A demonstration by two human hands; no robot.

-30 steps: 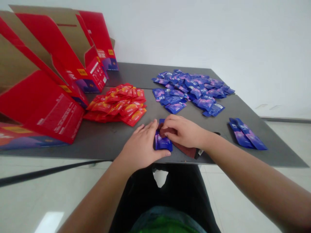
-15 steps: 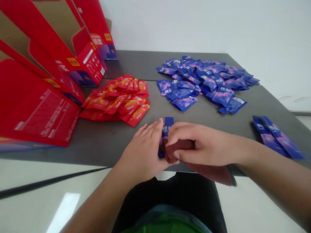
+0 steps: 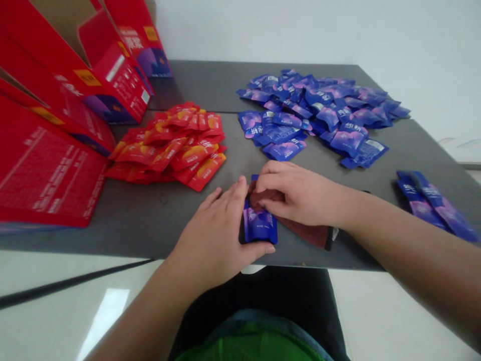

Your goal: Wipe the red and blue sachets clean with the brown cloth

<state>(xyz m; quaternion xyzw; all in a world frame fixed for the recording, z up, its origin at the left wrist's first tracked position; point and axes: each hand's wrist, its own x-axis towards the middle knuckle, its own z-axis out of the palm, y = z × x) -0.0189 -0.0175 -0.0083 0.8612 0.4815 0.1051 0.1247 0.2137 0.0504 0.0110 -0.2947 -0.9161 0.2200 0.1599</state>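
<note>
A blue and purple pouch [image 3: 260, 226] lies flat on the dark grey table [image 3: 158, 220] in front of me. My left hand [image 3: 218, 230] rests along its left side, fingers stretched out and thumb reaching across near its lower edge. A brown cloth [image 3: 310, 233] is bunched in my right hand [image 3: 293, 193], which presses it on the upper part of the pouch. The cloth's loose end trails to the right over the table. My right hand and the cloth hide much of the pouch's top half.
Red sachets [image 3: 173, 145] form a heap to the left. Behind them stand several red cardboard boxes [image 3: 116, 90], some open. A large pile of blue pouches [image 3: 319, 110] lies at the back. Further blue pouches [image 3: 438, 203] lie side by side near the right edge.
My right hand has moved the cloth from the lower part of the pouch up to its upper part, uncovering the lower end. The camera view has shifted slightly.
</note>
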